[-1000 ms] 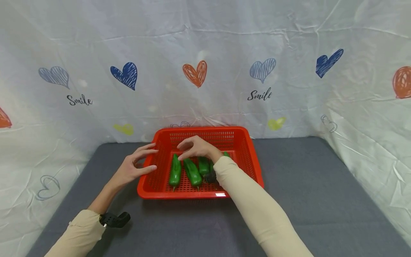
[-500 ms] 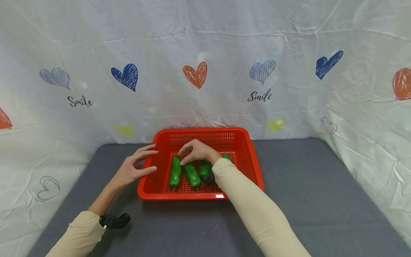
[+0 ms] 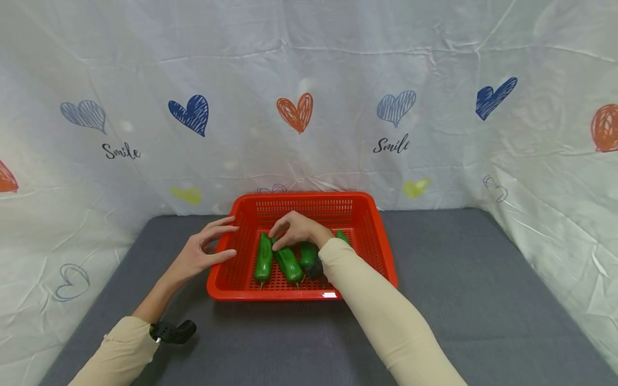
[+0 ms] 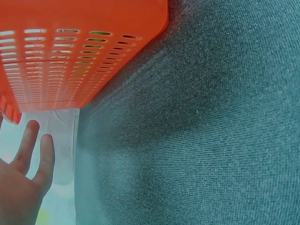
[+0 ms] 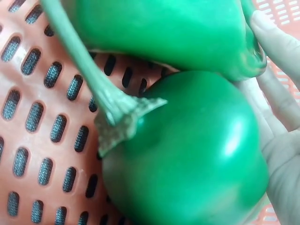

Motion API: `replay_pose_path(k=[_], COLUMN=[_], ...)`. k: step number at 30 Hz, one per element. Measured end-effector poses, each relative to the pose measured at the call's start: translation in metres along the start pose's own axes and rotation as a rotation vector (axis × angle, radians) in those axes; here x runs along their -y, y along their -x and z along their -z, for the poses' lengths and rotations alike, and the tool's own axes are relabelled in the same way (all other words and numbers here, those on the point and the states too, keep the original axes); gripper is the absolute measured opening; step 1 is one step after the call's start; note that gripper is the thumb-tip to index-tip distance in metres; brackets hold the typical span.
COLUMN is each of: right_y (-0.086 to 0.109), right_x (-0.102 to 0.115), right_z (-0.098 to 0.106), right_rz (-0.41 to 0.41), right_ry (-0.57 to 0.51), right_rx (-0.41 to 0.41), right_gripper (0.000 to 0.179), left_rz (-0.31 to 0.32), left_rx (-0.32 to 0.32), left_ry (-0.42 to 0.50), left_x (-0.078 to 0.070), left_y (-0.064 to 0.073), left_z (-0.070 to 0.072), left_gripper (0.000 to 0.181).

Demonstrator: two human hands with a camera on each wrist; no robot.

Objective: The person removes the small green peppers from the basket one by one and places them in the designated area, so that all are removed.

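Note:
My right hand (image 3: 296,228) reaches into a red plastic basket (image 3: 275,294) and pinches the far end of a long green pepper (image 3: 288,266). In the right wrist view, the thumb (image 5: 279,44) lies on this pepper's (image 5: 164,33) end, with fingers partly hidden behind. Closer to that camera sits another green pepper (image 5: 187,154) with a thick stem. The leftmost pepper (image 3: 263,260) lies just left of the pinched one. My left hand (image 3: 200,249) stays at the basket's left rim, fingers spread and holding nothing.
Right of the pinched pepper, another pepper (image 3: 308,254) lies partly under the right hand, and a pepper tip (image 3: 343,236) shows beyond the sleeve. A dark grey cloth (image 3: 463,289) covers the table. Behind it hangs a white curtain (image 3: 338,69) with printed hearts.
My right hand has lowered slightly onto the second pepper, its fingers closing at the far end. That pepper has shifted a little left. The left hand keeps its place.

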State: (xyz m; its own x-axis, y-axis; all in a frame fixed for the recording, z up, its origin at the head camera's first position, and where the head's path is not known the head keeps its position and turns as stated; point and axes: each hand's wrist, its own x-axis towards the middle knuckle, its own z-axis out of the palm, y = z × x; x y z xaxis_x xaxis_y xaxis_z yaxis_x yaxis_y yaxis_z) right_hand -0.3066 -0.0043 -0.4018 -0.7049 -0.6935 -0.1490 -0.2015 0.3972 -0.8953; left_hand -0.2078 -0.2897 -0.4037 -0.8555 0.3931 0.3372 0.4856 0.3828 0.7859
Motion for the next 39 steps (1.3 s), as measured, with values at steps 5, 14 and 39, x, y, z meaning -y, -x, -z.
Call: replay_pose_path(k=[5,14,39], right_y=[-0.001,-0.002,0.013], right_x=[-0.001,-0.002,0.033], right_z=[0.0,0.002,0.027], right_rz=[0.005,0.013,0.148], right_ry=[-0.002,-0.027,-0.084], right_rx=[0.001,-0.017,-0.103], right_gripper=[0.029,0.029,0.035], left_rz=[-0.002,-0.003,-0.006], left_rx=[0.003,0.009,-0.014], left_ry=[0.018,0.008,-0.004], left_x=[0.002,0.0,0.002], left_y=[0.0,0.0,0.002], left_z=[0.0,-0.001,-0.004], left_gripper=[0.052,0.052,0.049])
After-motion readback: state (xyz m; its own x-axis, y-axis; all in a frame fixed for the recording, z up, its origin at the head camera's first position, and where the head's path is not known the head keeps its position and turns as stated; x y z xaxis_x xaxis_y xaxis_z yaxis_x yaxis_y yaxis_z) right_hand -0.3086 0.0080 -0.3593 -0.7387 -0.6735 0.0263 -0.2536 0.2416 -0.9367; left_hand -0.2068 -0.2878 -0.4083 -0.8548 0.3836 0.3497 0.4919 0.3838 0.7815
